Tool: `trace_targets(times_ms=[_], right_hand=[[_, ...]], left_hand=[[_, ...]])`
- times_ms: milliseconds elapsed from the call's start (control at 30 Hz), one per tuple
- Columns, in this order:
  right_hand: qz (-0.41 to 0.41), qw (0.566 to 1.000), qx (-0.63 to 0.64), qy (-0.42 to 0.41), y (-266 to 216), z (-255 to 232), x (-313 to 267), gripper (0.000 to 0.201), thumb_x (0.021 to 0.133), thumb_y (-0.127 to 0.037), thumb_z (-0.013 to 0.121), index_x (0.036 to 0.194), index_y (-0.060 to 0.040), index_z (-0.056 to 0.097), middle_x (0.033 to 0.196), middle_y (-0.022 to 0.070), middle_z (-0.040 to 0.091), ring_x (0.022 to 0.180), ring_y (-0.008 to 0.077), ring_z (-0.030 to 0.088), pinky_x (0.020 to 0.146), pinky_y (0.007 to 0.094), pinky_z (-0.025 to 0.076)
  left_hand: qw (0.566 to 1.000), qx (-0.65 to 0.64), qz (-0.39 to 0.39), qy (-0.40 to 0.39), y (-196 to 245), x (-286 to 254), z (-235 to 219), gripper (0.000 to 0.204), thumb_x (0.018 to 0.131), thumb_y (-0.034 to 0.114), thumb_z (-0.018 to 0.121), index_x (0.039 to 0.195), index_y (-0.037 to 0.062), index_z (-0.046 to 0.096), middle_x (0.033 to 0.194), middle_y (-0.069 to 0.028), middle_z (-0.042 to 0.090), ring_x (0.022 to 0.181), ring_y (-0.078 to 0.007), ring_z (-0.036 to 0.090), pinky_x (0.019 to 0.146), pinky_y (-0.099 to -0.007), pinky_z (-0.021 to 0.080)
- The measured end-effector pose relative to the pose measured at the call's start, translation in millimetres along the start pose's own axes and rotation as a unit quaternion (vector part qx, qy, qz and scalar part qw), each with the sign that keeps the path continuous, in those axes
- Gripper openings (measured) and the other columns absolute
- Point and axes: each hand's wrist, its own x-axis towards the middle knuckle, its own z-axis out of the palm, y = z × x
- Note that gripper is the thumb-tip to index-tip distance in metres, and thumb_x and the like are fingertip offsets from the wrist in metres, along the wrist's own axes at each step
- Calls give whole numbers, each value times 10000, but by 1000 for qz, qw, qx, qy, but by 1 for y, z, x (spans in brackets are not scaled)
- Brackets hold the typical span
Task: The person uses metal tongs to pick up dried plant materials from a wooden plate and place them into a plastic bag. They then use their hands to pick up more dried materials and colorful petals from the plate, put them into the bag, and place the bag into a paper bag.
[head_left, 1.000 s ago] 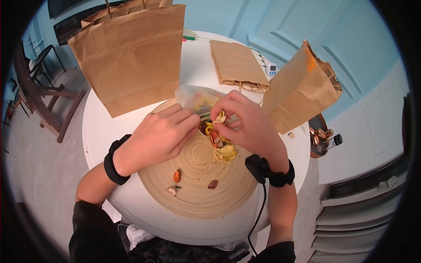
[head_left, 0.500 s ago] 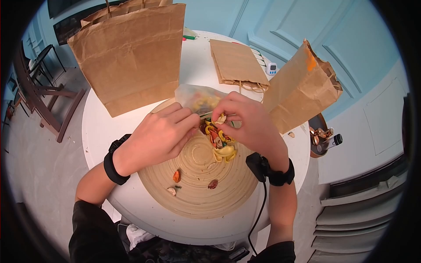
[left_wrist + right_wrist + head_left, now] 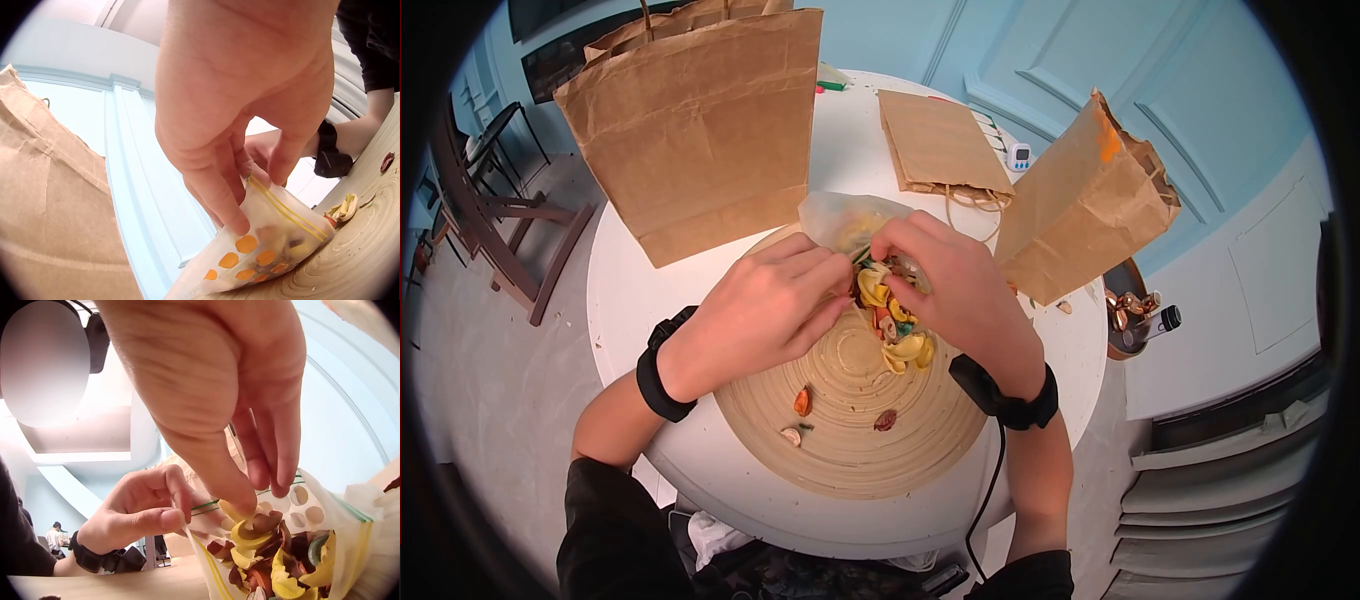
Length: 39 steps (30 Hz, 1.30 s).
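Note:
A clear zip-top bag (image 3: pixel 281 225) with orange dots lies on a round wooden mat (image 3: pixel 850 440), its mouth facing the person. Dried potpourri pieces (image 3: pixel 290 565), yellow, red and green, fill its opening; some yellow ones (image 3: pixel 905 350) spill onto the mat. My left hand (image 3: pixel 785 305) pinches the bag's edge near the zip strip. Over the mouth, my right hand (image 3: pixel 960 290) has thumb and fingers around a yellow potpourri piece (image 3: pixel 230 509), partly hidden by the thumb. Several loose pieces, including an orange one (image 3: pixel 803 401) and a dark red one (image 3: pixel 886 421), lie nearer the person.
A large brown paper bag (image 3: pixel 700 140) stands at the back left of the white table (image 3: pixel 855 125). Another paper bag (image 3: pixel 1080 210) stands at the right, and a folded one (image 3: pixel 945 145) lies behind. A small timer (image 3: pixel 1019 156) sits near the far edge.
My right hand has moved forward and left, bringing its pinched piece down at the bag's mouth. The yellow pieces there have shifted slightly. My left hand has stayed at the bag's edge.

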Motion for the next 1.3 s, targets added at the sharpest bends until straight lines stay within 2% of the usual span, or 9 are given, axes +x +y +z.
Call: trace_targets(times_ms=[167,267,367,467,667,767,867,1067,1300], right_hand=[[24,1000,2,5,-9,-6,0,187,876,-6,657,1037,-66,583,935,107,595,813,355,626,703,446,500],[2,999,31,-34,-27,-2,-7,167,887,-56,664,1036,-66,590,988,105,588,868,340,632,723,443,511],[-60,982,42,-173,-45,8,-24,233,910,-137,700,1100,-60,590,1106,108,599,953,278,669,738,370,558],[-55,958,1,-281,-67,22,-36,264,923,-205,690,1114,-68,569,1157,133,541,1043,299,649,778,407,562],[-103,968,-36,-226,-68,62,-49,241,930,-179,664,1097,-45,554,1136,159,532,1017,321,653,800,414,573],[-114,970,-27,-215,-71,67,-50,258,807,-47,683,1047,-22,590,1046,167,583,988,321,668,785,392,589],[-101,959,-53,-261,-75,67,-45,218,798,-38,687,1003,-24,613,1037,169,594,919,317,690,748,385,602],[-88,950,-64,-294,-77,59,-41,176,799,-24,667,960,-16,595,1028,192,607,915,355,703,776,404,596],[-90,954,-43,-283,-66,47,-41,173,800,-31,684,936,-45,579,1007,164,613,877,352,684,740,425,568]], left_hand=[[1000,-3,-1,0,1,0,-1,148,879,101,757,940,36,640,886,-91,681,884,-298,654,772,-389,553],[1000,-5,5,6,1,-1,-2,152,886,105,740,946,30,623,878,-98,668,882,-305,647,770,-397,546],[1000,-6,17,15,-1,-1,0,158,900,112,707,960,17,597,859,-107,646,872,-314,630,764,-412,532],[1000,-7,3,2,-1,0,0,154,896,108,718,958,21,608,860,-108,652,862,-316,637,752,-411,533],[1000,-15,-7,2,-2,-1,-1,140,896,100,734,954,37,623,870,-101,668,858,-315,655,736,-405,539],[1000,-17,-8,-1,-2,-2,0,137,898,100,731,945,38,617,867,-102,666,858,-315,654,736,-406,540],[1000,-12,-7,-3,-2,-2,0,137,899,100,729,938,38,613,866,-102,665,857,-315,653,735,-407,540],[1000,-6,2,-2,-1,-1,0,133,907,106,691,946,18,600,848,-100,644,844,-300,637,740,-411,539],[1000,-12,7,-2,-2,-1,1,136,906,108,695,958,21,603,849,-98,644,843,-300,638,739,-410,538]])
